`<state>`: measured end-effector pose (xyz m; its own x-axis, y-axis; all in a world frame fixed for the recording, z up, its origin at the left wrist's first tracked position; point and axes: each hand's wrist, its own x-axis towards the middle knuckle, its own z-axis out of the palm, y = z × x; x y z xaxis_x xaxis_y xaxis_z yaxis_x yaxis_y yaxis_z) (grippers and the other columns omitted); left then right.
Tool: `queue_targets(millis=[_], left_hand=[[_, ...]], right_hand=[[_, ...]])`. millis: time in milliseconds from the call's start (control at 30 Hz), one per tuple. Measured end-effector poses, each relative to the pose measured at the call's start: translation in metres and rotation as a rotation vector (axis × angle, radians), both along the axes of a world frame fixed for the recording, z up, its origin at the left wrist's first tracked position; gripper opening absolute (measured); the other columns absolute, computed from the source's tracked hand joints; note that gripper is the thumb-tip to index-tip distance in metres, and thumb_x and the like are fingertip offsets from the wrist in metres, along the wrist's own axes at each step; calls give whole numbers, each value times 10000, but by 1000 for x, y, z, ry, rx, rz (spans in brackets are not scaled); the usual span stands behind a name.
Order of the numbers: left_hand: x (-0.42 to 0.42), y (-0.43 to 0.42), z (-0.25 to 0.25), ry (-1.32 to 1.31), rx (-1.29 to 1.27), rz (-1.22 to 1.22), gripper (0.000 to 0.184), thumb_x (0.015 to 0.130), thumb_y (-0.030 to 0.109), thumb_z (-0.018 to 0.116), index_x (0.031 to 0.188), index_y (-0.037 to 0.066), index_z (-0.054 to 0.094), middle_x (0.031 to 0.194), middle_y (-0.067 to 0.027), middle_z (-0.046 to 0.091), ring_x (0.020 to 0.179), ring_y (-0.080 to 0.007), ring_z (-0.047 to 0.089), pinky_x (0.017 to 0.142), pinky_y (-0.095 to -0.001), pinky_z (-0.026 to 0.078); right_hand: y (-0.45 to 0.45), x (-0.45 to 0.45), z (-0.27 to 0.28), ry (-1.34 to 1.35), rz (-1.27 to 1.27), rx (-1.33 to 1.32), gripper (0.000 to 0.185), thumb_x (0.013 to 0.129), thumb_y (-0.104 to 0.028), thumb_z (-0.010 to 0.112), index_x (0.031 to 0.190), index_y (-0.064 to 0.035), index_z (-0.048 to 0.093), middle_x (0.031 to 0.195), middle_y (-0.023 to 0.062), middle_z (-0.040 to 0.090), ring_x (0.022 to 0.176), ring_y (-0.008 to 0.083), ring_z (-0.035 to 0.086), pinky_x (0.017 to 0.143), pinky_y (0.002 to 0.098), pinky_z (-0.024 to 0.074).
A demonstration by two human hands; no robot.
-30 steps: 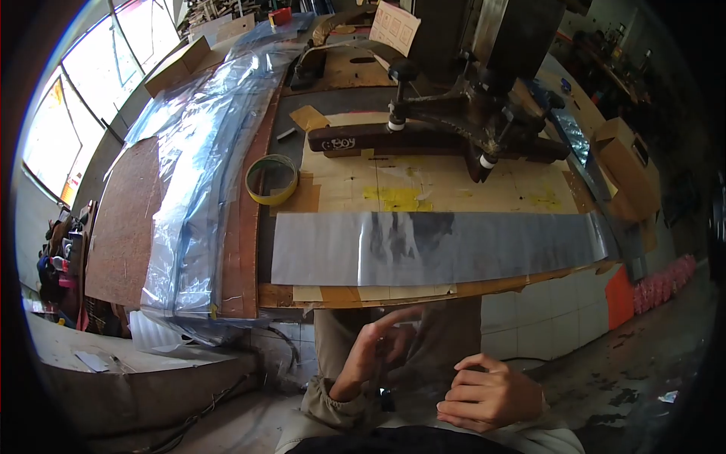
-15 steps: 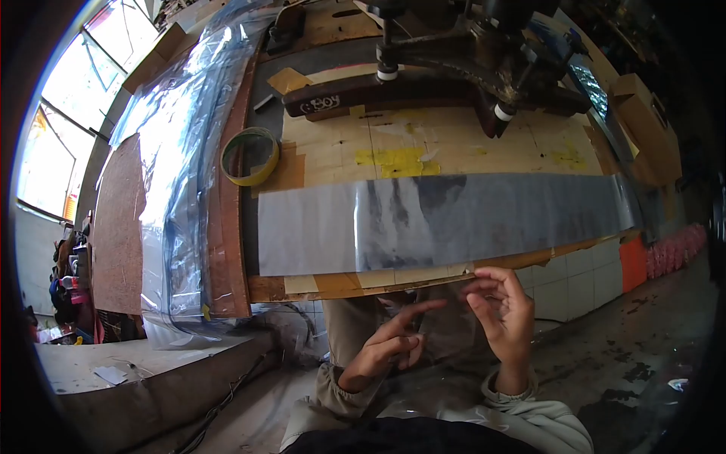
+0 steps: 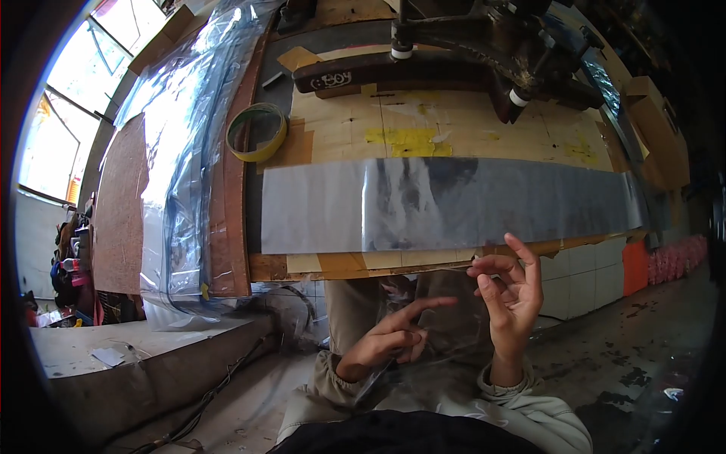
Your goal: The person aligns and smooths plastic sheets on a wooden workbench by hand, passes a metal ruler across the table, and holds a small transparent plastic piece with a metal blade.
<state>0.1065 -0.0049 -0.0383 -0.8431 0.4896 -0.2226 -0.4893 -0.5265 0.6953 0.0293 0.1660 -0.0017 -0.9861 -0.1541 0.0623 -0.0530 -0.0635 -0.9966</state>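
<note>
My left hand (image 3: 389, 338) is low in front of the bench edge, its index finger stretched to the right and its thumb pressed to the curled fingers. A thin, see-through plastic film (image 3: 456, 327), hard to make out, hangs between my hands and seems pinched in the left one. My right hand (image 3: 512, 299) is raised at the bench edge, index finger up, thumb and middle finger close together near the film's upper corner. Beyond them, a long greyish translucent plastic sheet (image 3: 446, 204) lies flat along the front of the wooden board (image 3: 333, 136).
A yellow tape roll (image 3: 257, 132) rests left of the board. Behind the sheet stands a dark metal press frame (image 3: 446, 72). Folded clear plastic (image 3: 178, 181) covers the left side. Cardboard (image 3: 654, 136) and pink bubble wrap (image 3: 677, 253) are at the right.
My right hand has risen slightly and its index finger has lifted away from the others. My left hand stays nearly in place. The bench appears shifted slightly upward in view.
</note>
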Motion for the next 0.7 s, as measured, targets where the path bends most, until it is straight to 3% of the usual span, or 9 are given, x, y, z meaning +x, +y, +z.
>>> queue_targets(millis=[400,700], left_hand=[[6,-1,6,-1,32,-29,715,805,130,425,1461,9,165,550,34,385,472,-68,363,480,-202,288],[6,-2,17,22,-16,7,751,776,99,419,1471,27,143,575,14,413,489,-75,371,489,-200,305]], right_hand=[[6,-1,2,111,107,-82,452,834,80,548,1272,22,449,927,76,561,874,132,567,799,271,463],[10,3,9,131,200,29,389,733,162,367,996,25,619,936,111,585,861,135,558,838,261,422]])
